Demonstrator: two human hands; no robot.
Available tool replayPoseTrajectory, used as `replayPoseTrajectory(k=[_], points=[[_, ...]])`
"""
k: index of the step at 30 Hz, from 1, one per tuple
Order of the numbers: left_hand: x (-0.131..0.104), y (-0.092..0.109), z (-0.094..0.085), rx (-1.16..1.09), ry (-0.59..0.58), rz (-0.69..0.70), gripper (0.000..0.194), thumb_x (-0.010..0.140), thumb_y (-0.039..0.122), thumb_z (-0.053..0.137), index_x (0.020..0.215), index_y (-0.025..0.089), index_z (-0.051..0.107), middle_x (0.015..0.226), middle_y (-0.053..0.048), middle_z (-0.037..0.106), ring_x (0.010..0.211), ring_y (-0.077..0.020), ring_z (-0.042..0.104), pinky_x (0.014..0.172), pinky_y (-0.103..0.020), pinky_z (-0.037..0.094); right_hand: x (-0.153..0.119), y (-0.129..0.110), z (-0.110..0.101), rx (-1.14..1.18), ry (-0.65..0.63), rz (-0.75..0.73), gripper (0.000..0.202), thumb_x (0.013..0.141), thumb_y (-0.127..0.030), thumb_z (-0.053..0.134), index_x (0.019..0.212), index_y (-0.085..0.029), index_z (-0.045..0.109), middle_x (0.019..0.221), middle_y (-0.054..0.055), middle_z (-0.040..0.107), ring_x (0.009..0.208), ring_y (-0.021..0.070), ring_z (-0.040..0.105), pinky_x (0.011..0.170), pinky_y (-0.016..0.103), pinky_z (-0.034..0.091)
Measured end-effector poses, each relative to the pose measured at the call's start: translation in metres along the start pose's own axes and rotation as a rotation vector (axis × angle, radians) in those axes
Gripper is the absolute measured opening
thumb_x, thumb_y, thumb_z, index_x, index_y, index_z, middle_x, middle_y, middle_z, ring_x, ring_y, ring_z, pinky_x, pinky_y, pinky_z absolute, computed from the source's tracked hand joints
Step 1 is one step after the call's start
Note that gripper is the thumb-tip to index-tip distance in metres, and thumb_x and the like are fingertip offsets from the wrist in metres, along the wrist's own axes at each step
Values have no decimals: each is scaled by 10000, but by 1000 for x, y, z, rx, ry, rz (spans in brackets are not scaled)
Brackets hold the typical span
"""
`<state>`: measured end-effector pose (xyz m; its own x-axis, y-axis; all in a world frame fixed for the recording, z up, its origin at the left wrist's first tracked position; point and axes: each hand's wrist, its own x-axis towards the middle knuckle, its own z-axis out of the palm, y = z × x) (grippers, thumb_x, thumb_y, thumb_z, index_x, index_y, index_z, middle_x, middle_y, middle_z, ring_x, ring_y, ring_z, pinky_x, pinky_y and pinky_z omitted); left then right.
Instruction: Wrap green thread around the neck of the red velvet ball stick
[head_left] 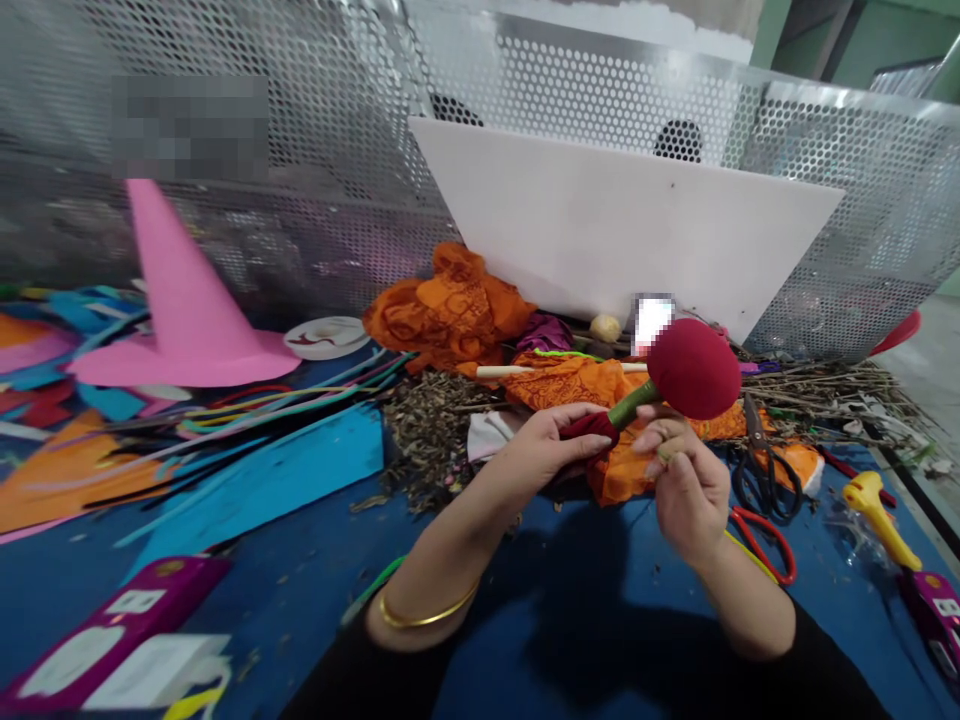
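My left hand [577, 445] is closed around the dark red cloth end of a mallet-shaped piece. This piece has a green-wrapped stem [631, 401] and a large round head covered in red cloth [694, 369], tilted up to the right. Just below the head, my right hand [690, 480] has its fingers pinched together; a small greenish bit shows between them, too small to name. Behind both hands lies crumpled orange cloth [570, 385]. Black-handled scissors [765, 470] and a red-handled pair [769, 545] rest right of my right hand.
A pink cone hat [187, 300], blue sheet [277, 475] and coloured strips lie left. Dry plant bits [427, 430] are heaped mid-table. A white board [622, 220] leans on perforated metal [300, 220]. A yellow-handled tool [881, 520] and purple power strip [120, 635] lie nearer.
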<state>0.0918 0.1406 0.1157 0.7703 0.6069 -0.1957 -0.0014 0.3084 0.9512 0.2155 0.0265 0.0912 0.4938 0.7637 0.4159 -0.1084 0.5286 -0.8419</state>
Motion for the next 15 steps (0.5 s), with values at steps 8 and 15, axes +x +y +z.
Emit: replayPoseTrajectory(k=[8,15], points=[[6,-4,3,93,-4,-34,463,601,365,803,979,153,640,670,48,560,529,-57,460,458,-148,295,14,-15,-4,59,31,216,338,831,-404,694,612,-170,587,527,-50,408,476,74,288,463,240,197],[6,-8,6,121,45,11,463,595,396,808,958,160,645,736,23,602,594,-83,522,515,-165,393,0,-18,-3,-92,9,137,309,911,-347,608,660,-171,572,612,-33,481,542,83,336,520,251,258]])
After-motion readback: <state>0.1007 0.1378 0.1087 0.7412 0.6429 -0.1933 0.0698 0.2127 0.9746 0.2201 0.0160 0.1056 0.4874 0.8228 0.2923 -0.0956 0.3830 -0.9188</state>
